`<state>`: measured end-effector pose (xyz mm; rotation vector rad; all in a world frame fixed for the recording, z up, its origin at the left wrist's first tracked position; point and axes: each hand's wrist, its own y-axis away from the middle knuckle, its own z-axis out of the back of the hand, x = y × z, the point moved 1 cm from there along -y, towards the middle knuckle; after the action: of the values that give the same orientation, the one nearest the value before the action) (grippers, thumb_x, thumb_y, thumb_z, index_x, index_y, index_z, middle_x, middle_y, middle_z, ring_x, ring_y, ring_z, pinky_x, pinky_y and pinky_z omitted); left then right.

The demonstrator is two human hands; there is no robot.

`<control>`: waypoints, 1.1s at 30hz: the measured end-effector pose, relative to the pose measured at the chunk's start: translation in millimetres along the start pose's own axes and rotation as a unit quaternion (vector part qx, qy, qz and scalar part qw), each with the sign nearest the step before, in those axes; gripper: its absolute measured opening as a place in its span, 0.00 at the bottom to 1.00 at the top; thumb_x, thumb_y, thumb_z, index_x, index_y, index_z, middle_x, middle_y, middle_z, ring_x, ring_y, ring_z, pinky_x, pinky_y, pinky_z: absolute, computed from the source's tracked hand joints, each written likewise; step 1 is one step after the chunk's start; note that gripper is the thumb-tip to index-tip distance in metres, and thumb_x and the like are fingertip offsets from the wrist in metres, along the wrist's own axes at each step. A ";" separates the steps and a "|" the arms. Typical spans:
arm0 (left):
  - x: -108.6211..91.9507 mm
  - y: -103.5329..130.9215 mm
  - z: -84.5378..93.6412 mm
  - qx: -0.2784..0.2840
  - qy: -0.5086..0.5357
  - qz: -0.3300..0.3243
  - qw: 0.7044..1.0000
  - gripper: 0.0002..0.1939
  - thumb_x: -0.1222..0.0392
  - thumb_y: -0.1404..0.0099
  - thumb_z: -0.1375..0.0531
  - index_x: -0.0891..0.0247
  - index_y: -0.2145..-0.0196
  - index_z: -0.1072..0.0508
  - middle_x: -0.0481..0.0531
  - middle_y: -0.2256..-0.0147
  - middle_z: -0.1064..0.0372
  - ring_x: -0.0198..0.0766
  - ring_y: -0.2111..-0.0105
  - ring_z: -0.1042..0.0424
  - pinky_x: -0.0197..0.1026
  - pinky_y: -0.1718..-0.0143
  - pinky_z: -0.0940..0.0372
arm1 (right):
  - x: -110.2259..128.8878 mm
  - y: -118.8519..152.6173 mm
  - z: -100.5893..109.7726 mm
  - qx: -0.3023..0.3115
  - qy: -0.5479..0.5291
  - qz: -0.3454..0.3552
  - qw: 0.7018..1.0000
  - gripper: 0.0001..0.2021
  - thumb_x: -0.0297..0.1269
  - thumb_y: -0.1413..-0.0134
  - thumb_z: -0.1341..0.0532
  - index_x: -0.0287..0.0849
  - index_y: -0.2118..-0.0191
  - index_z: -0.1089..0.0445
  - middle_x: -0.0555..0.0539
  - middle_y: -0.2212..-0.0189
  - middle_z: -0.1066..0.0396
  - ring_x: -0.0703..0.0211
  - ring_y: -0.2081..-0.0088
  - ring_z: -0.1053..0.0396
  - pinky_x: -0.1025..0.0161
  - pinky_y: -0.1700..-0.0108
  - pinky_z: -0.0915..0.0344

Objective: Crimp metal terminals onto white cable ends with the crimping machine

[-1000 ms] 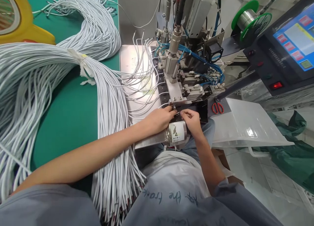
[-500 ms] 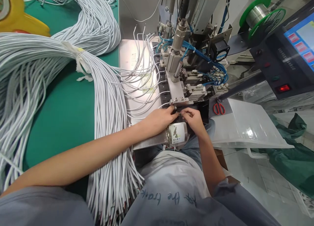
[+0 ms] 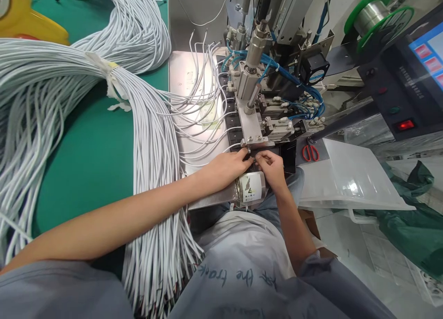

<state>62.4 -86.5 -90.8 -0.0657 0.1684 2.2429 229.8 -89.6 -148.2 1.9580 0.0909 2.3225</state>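
Observation:
My left hand (image 3: 230, 168) reaches across the white cables (image 3: 152, 143) to the front end of the dark fixture (image 3: 235, 136) under a pneumatic machine (image 3: 249, 123). Its forefinger touches the fixture near a small metal part, and its thumb bends in close to my right fingertips. My right hand (image 3: 272, 167) pinches a tiny piece there, too small and covered to name. Several single cables run from the bundle into slots along the fixture. Just below both hands lies a clear packet with a white label (image 3: 252, 188).
Tape (image 3: 116, 90) ties the cable bundle on the green mat (image 3: 90, 171). At the left stands a yellow tool (image 3: 41, 26). Red-handled scissors (image 3: 310, 153), a translucent plastic sheet (image 3: 360, 176), a solder wire spool (image 3: 372, 16) and a control panel (image 3: 398, 93) are on the right.
The view has shifted slightly, so the machine and panel appear a little farther right. Both hands stay at the fixture's front end, with the right fingers slightly changed in pose.

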 end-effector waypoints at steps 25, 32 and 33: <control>-0.1 9.3 9.0 -0.012 -0.057 0.164 0.985 0.15 0.75 0.39 0.54 0.72 0.60 0.31 0.61 0.66 0.33 0.40 0.71 0.31 0.40 0.78 0.51 | 28.5 93.6 -34.1 -0.071 0.160 0.185 0.967 0.09 0.35 0.43 0.47 0.43 0.73 0.35 0.52 0.80 0.37 0.64 0.78 0.42 0.65 0.73 0.44; 3.5 8.8 10.5 -0.006 -0.040 0.166 0.985 0.15 0.74 0.39 0.54 0.71 0.59 0.31 0.62 0.66 0.33 0.43 0.70 0.30 0.40 0.77 0.52 | 11.9 131.4 -112.2 0.236 0.141 0.056 0.960 0.06 0.34 0.45 0.44 0.44 0.62 0.33 0.45 0.69 0.24 0.55 0.68 0.26 0.61 0.64 0.34; 3.8 8.4 10.1 -0.011 -0.038 0.164 0.986 0.15 0.74 0.38 0.54 0.71 0.60 0.30 0.62 0.66 0.32 0.43 0.71 0.30 0.40 0.78 0.52 | 9.7 131.3 -117.0 0.237 0.132 0.043 0.961 0.06 0.34 0.46 0.45 0.43 0.62 0.34 0.45 0.68 0.24 0.55 0.67 0.26 0.61 0.63 0.34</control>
<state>53.6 -87.3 -80.4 0.0391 0.1196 2.5709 107.7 -216.5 -144.0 1.8367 0.6533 2.8135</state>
